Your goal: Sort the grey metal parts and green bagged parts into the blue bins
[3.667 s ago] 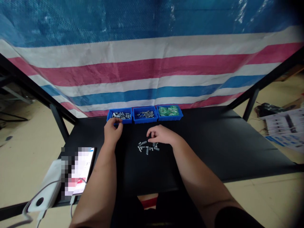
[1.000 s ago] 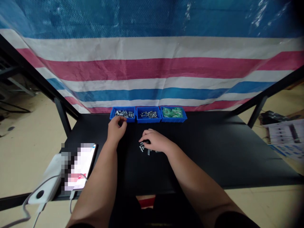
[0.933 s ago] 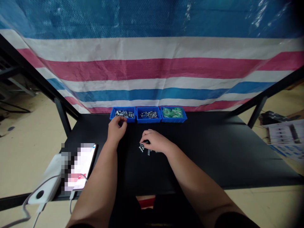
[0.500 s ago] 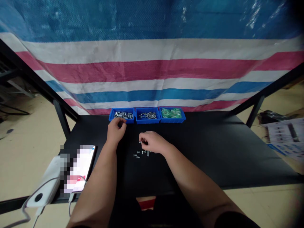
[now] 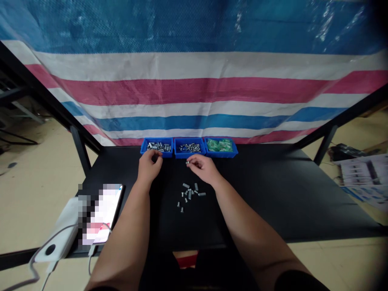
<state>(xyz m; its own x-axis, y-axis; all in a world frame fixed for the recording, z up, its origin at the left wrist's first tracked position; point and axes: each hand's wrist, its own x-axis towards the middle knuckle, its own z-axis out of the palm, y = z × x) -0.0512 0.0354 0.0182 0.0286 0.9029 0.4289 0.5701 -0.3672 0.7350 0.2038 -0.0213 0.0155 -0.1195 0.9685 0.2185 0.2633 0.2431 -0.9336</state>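
Observation:
My left hand (image 5: 150, 165) is closed at the front edge of the left blue bin (image 5: 156, 154), which holds grey metal cylinders; what its fingers grip, if anything, is hidden. My right hand (image 5: 204, 167) pinches a small metal screw (image 5: 187, 162) just in front of the middle blue bin (image 5: 190, 155), filled with small screws. Between my forearms, several loose screws and metal cylinders (image 5: 196, 186) lie scattered on the black table (image 5: 257, 190).
The right blue bin (image 5: 221, 154) contains green-tinted bags. At the left edge of the table are a lit phone (image 5: 106, 214) and a white power bank (image 5: 59, 230) with cables. A striped tarp (image 5: 194, 89) hangs behind the bins.
My right hand has moved up and away from the loose parts toward the middle bin, uncovering more of them. My left hand has hardly moved.

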